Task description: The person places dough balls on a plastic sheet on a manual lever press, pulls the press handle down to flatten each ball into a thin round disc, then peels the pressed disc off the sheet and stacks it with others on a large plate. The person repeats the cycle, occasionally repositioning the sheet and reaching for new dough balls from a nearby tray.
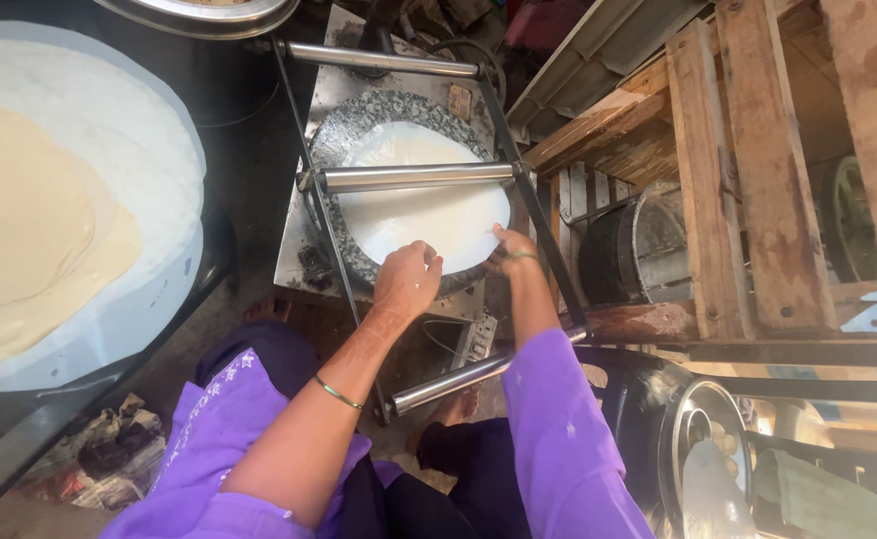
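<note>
Your left hand (407, 280) and right hand (511, 247), fingers curled, both pinch the near edge of the thin white dough sheet (420, 205). The sheet lies flat on the speckled round stone (358, 120), beneath the steel roller (413, 177) crossing that stone.

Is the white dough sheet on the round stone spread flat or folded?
Spread flat: the dough sheet lies as a thin disc on the round stone, under a metal roller, both hands at its near edge.
</note>
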A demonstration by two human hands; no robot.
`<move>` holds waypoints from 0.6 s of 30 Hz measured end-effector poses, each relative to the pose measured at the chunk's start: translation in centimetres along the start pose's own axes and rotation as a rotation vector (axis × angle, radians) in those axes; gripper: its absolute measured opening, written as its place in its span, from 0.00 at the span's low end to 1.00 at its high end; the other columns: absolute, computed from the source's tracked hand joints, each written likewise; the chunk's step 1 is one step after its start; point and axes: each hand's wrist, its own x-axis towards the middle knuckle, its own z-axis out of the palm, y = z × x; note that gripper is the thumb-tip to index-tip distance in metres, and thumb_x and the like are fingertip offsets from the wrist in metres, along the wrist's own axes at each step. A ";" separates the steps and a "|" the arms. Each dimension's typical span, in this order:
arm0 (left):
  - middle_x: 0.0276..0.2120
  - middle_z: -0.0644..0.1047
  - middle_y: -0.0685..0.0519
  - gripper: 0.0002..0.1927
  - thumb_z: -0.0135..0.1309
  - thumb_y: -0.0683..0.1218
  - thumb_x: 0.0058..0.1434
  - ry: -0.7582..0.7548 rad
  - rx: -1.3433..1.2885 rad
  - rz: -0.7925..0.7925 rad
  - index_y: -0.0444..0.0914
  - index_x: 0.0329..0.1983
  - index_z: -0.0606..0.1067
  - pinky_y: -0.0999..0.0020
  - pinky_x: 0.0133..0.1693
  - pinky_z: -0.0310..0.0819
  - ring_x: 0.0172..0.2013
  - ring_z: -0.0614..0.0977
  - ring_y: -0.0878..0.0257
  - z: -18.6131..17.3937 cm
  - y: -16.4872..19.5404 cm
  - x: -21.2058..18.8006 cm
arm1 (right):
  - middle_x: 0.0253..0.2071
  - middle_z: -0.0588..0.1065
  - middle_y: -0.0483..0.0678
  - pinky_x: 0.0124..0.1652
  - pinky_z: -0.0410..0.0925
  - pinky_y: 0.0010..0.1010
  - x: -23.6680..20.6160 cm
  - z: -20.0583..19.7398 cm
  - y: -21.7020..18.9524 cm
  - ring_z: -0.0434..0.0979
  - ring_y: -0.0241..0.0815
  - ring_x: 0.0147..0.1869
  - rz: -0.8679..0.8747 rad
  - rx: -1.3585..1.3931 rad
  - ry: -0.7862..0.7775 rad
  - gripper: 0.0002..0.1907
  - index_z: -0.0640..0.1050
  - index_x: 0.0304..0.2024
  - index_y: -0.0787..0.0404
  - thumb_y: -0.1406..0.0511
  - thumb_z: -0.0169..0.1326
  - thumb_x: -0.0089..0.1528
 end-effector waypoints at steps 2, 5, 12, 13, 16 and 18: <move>0.40 0.82 0.43 0.14 0.58 0.51 0.61 -0.018 0.031 0.026 0.36 0.41 0.79 0.51 0.49 0.74 0.44 0.81 0.44 -0.4 0.6 -0.2 | 0.44 0.80 0.51 0.51 0.73 0.48 -1.0 -1.2 0.7 0.79 0.48 0.48 -0.055 -0.030 -0.050 0.14 0.79 0.47 0.61 0.59 0.56 0.64; 0.40 0.81 0.42 0.18 0.63 0.52 0.55 -0.038 0.091 0.180 0.35 0.42 0.80 0.51 0.48 0.74 0.44 0.80 0.43 -0.9 2.0 -1.3 | 0.43 0.81 0.52 0.51 0.75 0.41 -3.8 -2.6 3.2 0.81 0.46 0.47 -0.242 -0.033 -0.073 0.12 0.80 0.45 0.65 0.63 0.57 0.64; 0.39 0.79 0.41 0.22 0.66 0.53 0.49 -0.060 0.095 0.375 0.32 0.39 0.79 0.50 0.43 0.74 0.41 0.79 0.42 0.7 4.0 -4.6 | 0.24 0.74 0.46 0.29 0.66 0.35 -10.1 -3.2 10.4 0.71 0.38 0.26 -0.572 0.028 0.108 0.10 0.81 0.31 0.68 0.66 0.62 0.63; 0.39 0.79 0.42 0.18 0.64 0.51 0.53 -0.068 0.083 0.355 0.33 0.38 0.79 0.50 0.44 0.75 0.42 0.80 0.43 1.3 3.8 -4.8 | 0.23 0.74 0.45 0.29 0.66 0.33 -10.4 -3.0 11.0 0.72 0.36 0.26 -0.632 0.019 0.123 0.10 0.81 0.30 0.67 0.66 0.61 0.63; 0.34 0.79 0.39 0.13 0.60 0.49 0.58 -0.168 0.123 0.432 0.33 0.35 0.79 0.47 0.40 0.75 0.38 0.81 0.40 3.0 2.1 -4.1 | 0.21 0.74 0.45 0.28 0.66 0.30 -11.2 -2.5 11.7 0.71 0.34 0.25 -0.756 -0.240 0.257 0.14 0.81 0.26 0.66 0.63 0.60 0.64; 0.32 0.79 0.39 0.09 0.55 0.46 0.60 -0.206 0.227 0.430 0.35 0.33 0.79 0.47 0.40 0.77 0.37 0.82 0.40 4.2 0.9 -3.9 | 0.19 0.74 0.44 0.29 0.67 0.29 -11.9 -1.9 11.6 0.71 0.33 0.24 -0.775 -0.378 0.317 0.16 0.82 0.26 0.64 0.61 0.58 0.65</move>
